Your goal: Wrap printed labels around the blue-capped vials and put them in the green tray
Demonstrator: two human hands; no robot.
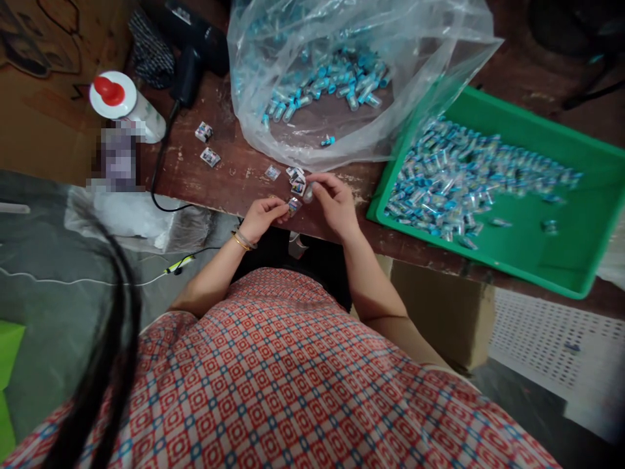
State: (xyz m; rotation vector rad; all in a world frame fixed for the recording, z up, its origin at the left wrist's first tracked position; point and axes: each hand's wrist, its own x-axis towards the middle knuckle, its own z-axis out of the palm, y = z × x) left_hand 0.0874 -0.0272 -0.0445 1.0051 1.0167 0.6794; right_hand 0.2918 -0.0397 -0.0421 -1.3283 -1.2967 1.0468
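Close to the table's front edge, my left hand pinches a small printed label between thumb and fingers. Just across from it, my right hand has thumb and forefinger closed on a small clear vial; its cap end is not visible. A little pile of printed labels lies right beyond my fingertips, and another small label piece sits to its left. One loose blue-capped vial rests farther back, at the plastic bag's mouth.
A clear plastic bag holds many blue-capped vials. At right stands a green bin with many labelled vials. Two label stacks, a black hair dryer with its cord, and a white bottle with a red top are at left.
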